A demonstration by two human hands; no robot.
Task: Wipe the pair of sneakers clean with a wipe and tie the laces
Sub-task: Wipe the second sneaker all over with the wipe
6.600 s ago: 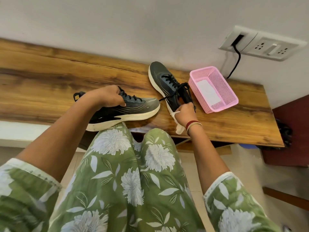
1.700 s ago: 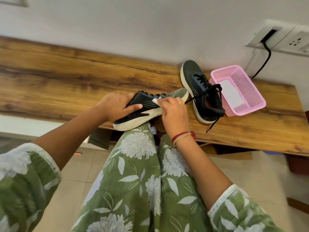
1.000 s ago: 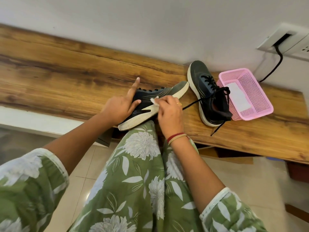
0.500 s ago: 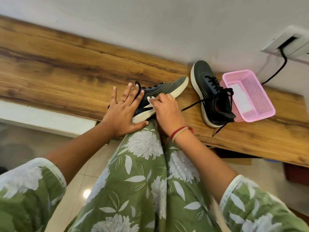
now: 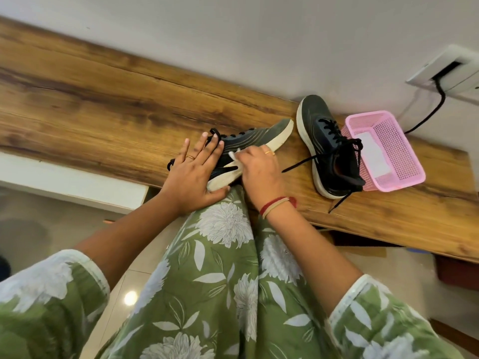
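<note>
A moment ago the left hand (image 5: 197, 172) was wrapped round the back of the near sneaker (image 5: 248, 137); now it lies flat on top of it, fingers straight and spread; it holds nothing and just presses the shoe down on the surface (image 5: 103, 107). The right hand (image 5: 259, 172) has its fingers curled round the small white wipe (image 5: 234, 154) and pushes it on the side of the shoe, just above the white sole; it has slid back from near the toe to the middle. The shoe has turned a bit too; its toe now points more to the wall and to the other sneaker (image 5: 329, 151).

I think the wiping of this first shoe is moving along its side, bit by bit; the flat hand stops the shoe from sliding. The other sneaker sits right against the pink basket (image 5: 404, 183); its laces (image 5: 298, 164) trail loose on the surface, so the tying is not done yet; I cannot tell if it is clean. A white sheet (image 5: 370, 151) lies in the basket.
</note>
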